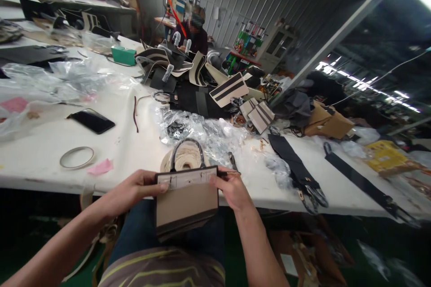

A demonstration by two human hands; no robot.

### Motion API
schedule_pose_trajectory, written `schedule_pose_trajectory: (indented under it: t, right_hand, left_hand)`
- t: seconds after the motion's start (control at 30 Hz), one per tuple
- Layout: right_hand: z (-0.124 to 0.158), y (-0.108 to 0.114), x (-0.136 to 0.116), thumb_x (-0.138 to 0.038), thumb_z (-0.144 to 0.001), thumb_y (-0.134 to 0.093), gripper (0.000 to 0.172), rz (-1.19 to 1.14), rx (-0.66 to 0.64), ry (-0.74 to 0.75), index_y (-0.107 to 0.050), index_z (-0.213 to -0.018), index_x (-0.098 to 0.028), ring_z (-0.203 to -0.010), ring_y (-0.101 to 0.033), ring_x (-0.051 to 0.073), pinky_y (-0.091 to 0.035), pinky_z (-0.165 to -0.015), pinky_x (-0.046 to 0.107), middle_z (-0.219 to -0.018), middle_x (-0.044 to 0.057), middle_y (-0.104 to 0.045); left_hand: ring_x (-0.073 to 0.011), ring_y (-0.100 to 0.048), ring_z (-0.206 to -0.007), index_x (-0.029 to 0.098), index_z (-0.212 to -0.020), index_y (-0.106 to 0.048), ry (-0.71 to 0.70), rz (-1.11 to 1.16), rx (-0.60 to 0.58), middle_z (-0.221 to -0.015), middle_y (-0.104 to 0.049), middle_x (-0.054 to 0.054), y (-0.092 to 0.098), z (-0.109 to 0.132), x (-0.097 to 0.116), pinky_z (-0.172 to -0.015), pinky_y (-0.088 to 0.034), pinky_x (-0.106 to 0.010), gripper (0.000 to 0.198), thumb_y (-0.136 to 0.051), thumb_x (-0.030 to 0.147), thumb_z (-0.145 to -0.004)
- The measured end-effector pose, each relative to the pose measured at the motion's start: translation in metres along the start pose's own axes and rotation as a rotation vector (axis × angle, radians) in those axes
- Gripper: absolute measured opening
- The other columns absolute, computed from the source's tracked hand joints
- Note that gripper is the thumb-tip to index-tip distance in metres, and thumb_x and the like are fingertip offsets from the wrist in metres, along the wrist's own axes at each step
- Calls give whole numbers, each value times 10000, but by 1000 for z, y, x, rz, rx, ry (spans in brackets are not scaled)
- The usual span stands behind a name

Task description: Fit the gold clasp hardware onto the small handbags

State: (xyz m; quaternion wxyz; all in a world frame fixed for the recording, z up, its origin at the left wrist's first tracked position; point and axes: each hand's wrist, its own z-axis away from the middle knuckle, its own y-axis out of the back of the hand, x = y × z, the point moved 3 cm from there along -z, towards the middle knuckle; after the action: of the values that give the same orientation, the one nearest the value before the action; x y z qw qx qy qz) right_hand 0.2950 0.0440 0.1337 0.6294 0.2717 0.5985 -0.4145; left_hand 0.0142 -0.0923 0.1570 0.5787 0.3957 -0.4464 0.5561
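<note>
Gripping a small tan handbag by its upper corners, the left hand pinches one side and the right hand the other, fingers closed on its dark-trimmed top edge. The handbag sits upright over the person's lap, against the near edge of a white table. Just behind the handbag lie a cream tape roll and clear plastic bags. Left of the handbag lies a black phone; right of it, black straps.
</note>
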Motion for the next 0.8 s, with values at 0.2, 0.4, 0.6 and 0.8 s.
schedule_pose_trajectory:
  t: [0.2, 0.4, 0.6, 0.8]
  right_hand:
    - [-59, 7, 6, -550, -668, -1085, 530, -1, 107, -1, -897, -1000, -183, -862, -774, 265, -639, -831, 374, -975, 76, -878]
    - [-69, 17, 48, -563, -662, -1055, 456, 122, 224, -30, -846, -845, -202, -727, -682, 228, -574, -679, 337, -797, 40, -817]
    - [-75, 19, 51, -518, -778, -956, 369, 344, 232, -10, -809, -790, -180, -688, -593, 187, -465, -641, 300, -713, 13, -728]
    - [-74, 18, 48, -504, -804, -898, 338, 424, 209, 2, -757, -753, -202, -668, -538, 175, -426, -633, 299, -684, -4, -660]
  left_hand:
    - [-197, -486, -644, 207, -719, -818, -29, -76, 156, -703, -673, -45, 30, -71, 3, -610, -341, -322, 557, -925, 754, -726]
    - [-333, -659, -865, 231, -622, -768, -110, -308, 304, -828, -732, -94, 31, -103, -33, -788, -501, -397, 462, -881, 668, -722]
    - [-337, -666, -970, 222, -688, -773, -106, -305, 433, -979, -694, -85, 39, -112, -43, -829, -540, -393, 363, -888, 565, -662]
    - [-293, -659, -885, 198, -779, -764, -88, -249, 385, -896, -705, -54, 41, -114, -59, -780, -532, -375, 447, -884, 621, -700]
